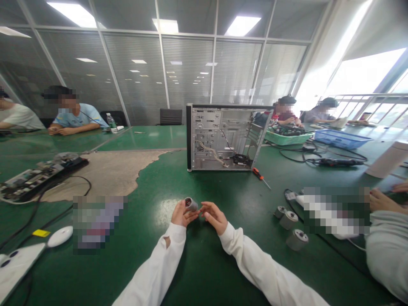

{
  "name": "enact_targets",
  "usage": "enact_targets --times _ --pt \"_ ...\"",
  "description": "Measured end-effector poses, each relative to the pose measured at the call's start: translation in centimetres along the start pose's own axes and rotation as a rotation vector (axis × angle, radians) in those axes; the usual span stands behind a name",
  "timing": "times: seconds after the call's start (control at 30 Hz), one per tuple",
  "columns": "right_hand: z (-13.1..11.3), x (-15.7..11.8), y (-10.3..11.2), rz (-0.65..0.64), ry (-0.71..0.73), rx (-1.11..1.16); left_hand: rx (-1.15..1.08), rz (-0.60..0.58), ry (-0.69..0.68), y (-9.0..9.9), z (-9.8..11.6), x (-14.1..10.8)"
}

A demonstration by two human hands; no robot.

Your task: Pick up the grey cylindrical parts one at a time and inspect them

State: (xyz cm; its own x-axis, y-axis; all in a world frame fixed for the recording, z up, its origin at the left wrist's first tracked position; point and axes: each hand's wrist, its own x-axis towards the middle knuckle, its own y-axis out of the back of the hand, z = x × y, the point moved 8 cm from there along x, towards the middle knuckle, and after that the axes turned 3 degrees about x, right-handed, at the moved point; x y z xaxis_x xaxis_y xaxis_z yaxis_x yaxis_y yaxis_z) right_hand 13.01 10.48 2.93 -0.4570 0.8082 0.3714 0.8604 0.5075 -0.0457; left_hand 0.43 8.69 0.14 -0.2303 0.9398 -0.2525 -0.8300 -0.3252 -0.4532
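The fingers of the left hand (181, 216) are closed round the side of a small metal can (193, 205), its open mouth tipped up and toward the wearer. Its short axis seems to slant away from that mouth. The left hand is nearer, as it has the can; the right hand (216, 217) is just to the can's right, fingers loosely bent and parted, with nothing visible in them. Whether its fingertips touch can or left hand is unclear. Farther right, three metal cylinders (289, 220) stand on the green surface (205, 267).
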Motion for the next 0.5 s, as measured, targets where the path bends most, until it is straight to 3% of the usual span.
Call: enact_targets --times 0.13,0.37,0.43,0.5 --pt "0.0 0.0 0.2 0.023 -0.009 -0.018 0.212 0.079 -0.311 0.3 1.3 -0.3" --pt "0.6 0.1 0.9 0.074 -0.009 -0.046 0.932 0.081 -0.946 -1.8 4.9 -3.3" --pt "0.7 0.1 0.9 0.077 -0.003 -0.048 1.148 0.055 -1.051 -2.6 5.3 -4.0" --pt "0.6 0.1 0.8 0.079 0.008 -0.055 1.316 0.030 -1.072 -3.1 5.1 -4.1"
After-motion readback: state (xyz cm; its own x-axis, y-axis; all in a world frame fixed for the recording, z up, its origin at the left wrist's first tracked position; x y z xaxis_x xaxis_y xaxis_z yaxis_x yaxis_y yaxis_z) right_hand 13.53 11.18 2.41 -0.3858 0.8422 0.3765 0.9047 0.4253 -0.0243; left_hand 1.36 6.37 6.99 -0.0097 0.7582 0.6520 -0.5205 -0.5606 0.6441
